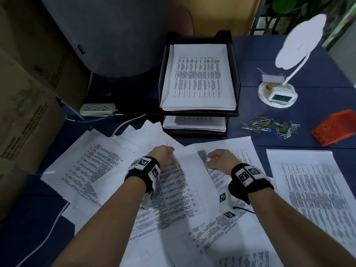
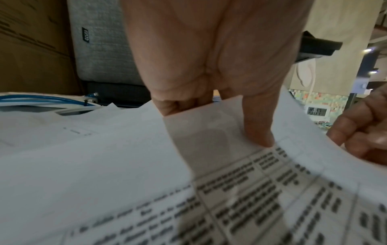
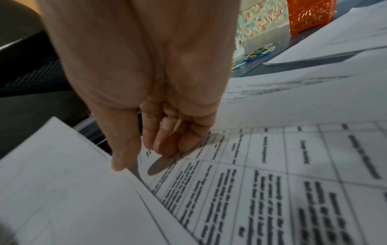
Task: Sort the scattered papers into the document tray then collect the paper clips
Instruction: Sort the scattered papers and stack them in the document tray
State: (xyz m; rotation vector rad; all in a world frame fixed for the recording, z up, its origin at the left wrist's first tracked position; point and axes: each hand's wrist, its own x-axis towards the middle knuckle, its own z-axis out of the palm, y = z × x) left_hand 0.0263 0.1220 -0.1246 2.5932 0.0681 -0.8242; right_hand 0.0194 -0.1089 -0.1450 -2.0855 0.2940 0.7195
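Printed papers point(image 1: 92, 170) lie scattered over the dark blue desk, with one more sheet point(image 1: 312, 189) at the right. Both hands hold a single sheet point(image 1: 190, 180) raised off the middle of the pile. My left hand point(image 1: 169, 155) pinches its far left edge, thumb on the printed side point(image 2: 230, 199). My right hand point(image 1: 209, 160) grips its right edge point(image 3: 62, 190), thumb on top and fingers curled beneath. Behind stands the black two-tier document tray point(image 1: 238, 83), with paper stacks in both tiers. Coloured paper clips point(image 1: 269, 127) lie loose to its right.
An orange mesh basket point(image 1: 335, 128) lies on its side beside the clips. A white desk lamp point(image 1: 300, 41) and a small clock point(image 1: 281, 97) stand at the back right. A power strip point(image 1: 98, 109) and cardboard boxes point(image 1: 25, 112) are on the left.
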